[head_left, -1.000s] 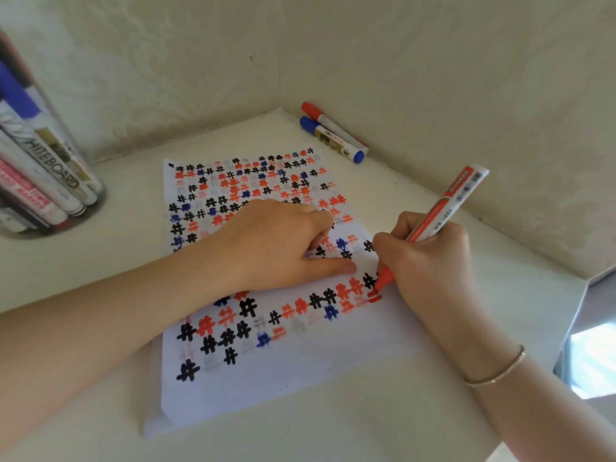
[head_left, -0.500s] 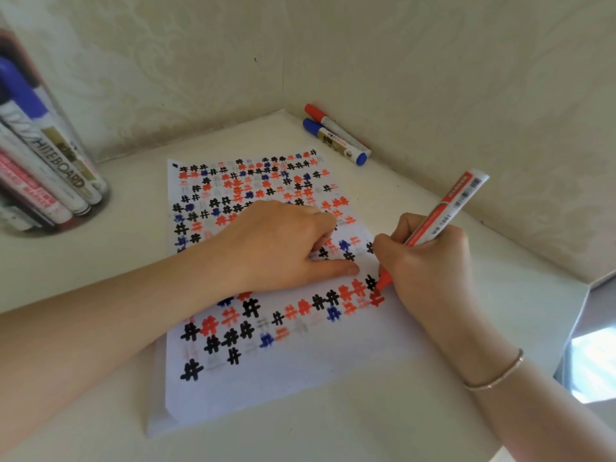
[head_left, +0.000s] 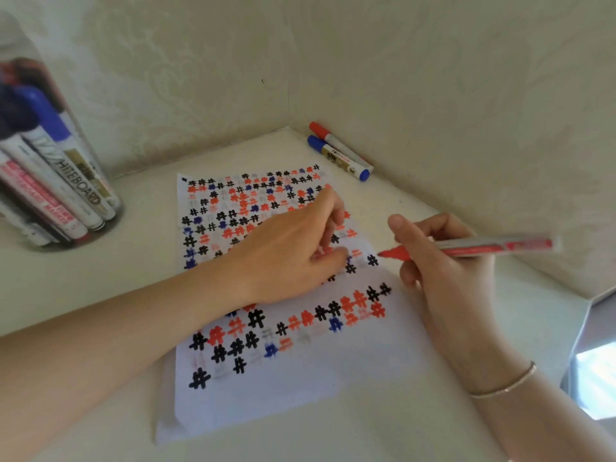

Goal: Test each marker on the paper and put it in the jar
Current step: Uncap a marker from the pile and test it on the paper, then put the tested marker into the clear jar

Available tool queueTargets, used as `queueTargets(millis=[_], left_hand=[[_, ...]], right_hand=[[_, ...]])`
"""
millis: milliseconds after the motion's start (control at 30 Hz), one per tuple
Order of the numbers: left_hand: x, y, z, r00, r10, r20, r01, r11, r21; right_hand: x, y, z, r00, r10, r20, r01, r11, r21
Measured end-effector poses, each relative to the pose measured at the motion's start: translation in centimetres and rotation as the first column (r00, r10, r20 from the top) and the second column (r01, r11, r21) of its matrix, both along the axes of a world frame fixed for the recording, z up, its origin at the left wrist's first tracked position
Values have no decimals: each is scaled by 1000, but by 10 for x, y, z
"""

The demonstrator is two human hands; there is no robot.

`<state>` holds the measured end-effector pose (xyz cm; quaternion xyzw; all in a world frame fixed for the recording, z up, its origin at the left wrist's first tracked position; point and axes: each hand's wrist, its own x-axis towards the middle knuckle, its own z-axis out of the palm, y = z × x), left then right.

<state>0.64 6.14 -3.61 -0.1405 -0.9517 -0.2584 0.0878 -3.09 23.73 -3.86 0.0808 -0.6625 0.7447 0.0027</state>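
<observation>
Both hands are over the paper [head_left: 293,388]. Far out past my left hand [head_left: 293,251] stands the jar [head_left: 66,181], already holding several markers. That hand has lifted off the sheet, where a second ago it pressed flat; its fingers now hang loosely curled, holding nothing, its cap, if it has one, out of sight. Just right of it, my right hand [head_left: 443,261] grips the red marker [head_left: 473,249], which has swung from steeply upright to nearly level, its bare tip raised off the sheet near the right edge. I judge the test mark done, so capping and the jar come next. Beyond my right hand, against the wall, a red-capped marker [head_left: 336,141] and a blue-capped marker [head_left: 340,158] still wait.
</observation>
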Motion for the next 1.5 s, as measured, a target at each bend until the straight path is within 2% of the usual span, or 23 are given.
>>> queueTargets(millis=[67,100,167,300,533,767,967,1167,1267,1300,1433,1500], left_hand=[[2,1,2,998,-49,49,34,959,281],[2,2,1,996,-60,58,37,939,341],[2,4,0,996,-53,74,23,933,359],[0,6,-3,986,-23,166,-45,919,392],[-2,9,-2,984,51,170,-119,898,424],[-1,8,-2,994,54,95,-86,920,381],[1,8,-2,991,-49,-126,86,948,307],[3,4,7,998,-65,0,58,886,461],[3,4,7,999,-36,32,16,873,488],[2,3,7,999,-20,49,-8,866,500],[3,1,4,995,13,100,-65,841,537],[3,2,4,995,26,95,-73,839,539]], right_hand=[[-2,2,-2,997,75,-3,-75,990,-116],[-2,3,-2,994,112,4,-109,972,-210],[-4,6,-3,986,163,26,-145,928,-344],[-4,7,-4,991,126,48,-99,919,-382],[-1,5,-2,991,135,17,-123,946,-299],[-1,4,-4,990,139,-1,-136,970,-203],[-2,5,-4,982,191,2,-189,975,-119],[0,6,2,955,296,-4,-295,950,-106],[-3,7,2,979,189,80,-162,952,-260],[-4,7,0,985,141,104,-108,957,-268],[-1,-1,-8,996,88,-2,-88,994,67],[1,-4,-9,995,93,-33,-87,986,141]])
